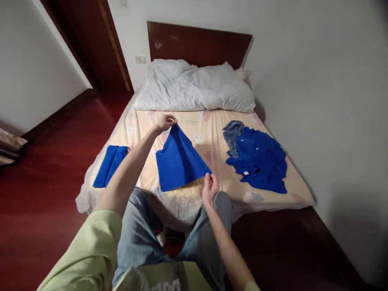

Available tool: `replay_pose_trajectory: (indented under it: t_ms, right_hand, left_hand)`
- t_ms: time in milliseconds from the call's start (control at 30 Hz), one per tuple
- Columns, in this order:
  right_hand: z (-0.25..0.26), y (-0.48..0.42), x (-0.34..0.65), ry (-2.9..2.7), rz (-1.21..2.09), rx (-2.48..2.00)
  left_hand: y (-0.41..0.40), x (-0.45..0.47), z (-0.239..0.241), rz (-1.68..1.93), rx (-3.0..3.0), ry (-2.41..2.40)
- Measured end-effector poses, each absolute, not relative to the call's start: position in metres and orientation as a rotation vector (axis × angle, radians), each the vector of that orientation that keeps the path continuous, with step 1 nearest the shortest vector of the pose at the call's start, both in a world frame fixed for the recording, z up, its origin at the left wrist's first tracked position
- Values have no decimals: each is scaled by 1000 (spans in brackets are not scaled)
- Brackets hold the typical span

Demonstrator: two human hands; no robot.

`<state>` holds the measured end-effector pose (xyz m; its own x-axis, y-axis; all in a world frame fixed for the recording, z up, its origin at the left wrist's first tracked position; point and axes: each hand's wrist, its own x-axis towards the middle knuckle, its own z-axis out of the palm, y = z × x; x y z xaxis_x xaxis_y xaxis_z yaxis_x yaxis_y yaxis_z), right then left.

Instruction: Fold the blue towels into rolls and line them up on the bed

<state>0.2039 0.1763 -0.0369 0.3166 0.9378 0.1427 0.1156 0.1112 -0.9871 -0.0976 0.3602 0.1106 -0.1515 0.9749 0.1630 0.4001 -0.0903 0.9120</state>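
Note:
A blue cloth (182, 161), smooth and towel-like, is stretched at a slant over the front middle of the bed. My left hand (166, 122) pinches its top corner, farther from me and lifted. Its lower right corner is between the fingertips of my right hand (209, 189), close to the bed's front edge. The cloth's lower left part hangs down to the sheet. Left of my left forearm lies a folded stack of blue cloth (110, 165), partly covered by that arm.
On the bed's right side is a loose heap of blue cloths (260, 157) with a grey cloth (233, 135) at its left edge. A white quilt (194, 87) lies below the dark headboard (197, 42). Patterned sheet (139, 123) covers the mattress. My knees touch the front edge.

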Motion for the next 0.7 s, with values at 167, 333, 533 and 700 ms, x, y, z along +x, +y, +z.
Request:
replay_pose_trajectory:
  t_ms: [167,333,533,700]
  right_hand:
    - [50,217,234,-1154,677,-1137]
    - [125,247,237,-1157,633,-1002]
    - [178,263,233,-1195,613,-862]
    - [197,261,227,-1164,641,-814]
  left_hand:
    - [308,-119,184,1374,1568,1514]
    - [269,-133,231,1568,1536,1504]
    - [226,-139,264,1678,1358,1405]
    - [190,-145,268,1748,1323,1326]
